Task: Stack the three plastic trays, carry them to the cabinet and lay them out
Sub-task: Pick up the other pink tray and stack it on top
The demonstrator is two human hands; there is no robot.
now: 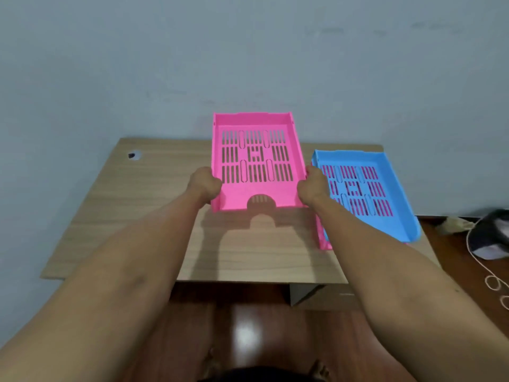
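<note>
I hold a pink slotted plastic tray (257,194) up in the air above the middle of the wooden table (132,216). My left hand (205,184) grips its left wall and my right hand (312,187) grips its right wall. The tray casts a shadow on the tabletop below. To the right lies a blue tray (396,188), nested on top of another pink tray (323,242), whose edge shows at the blue tray's front left and whose pink shows through the blue slots. My right forearm covers the blue tray's front left corner.
A grey-blue wall stands right behind the table. A cable hole (133,155) is at the table's back left. On the dark wooden floor to the right lie a dark bag (493,232) and a white cord (493,282).
</note>
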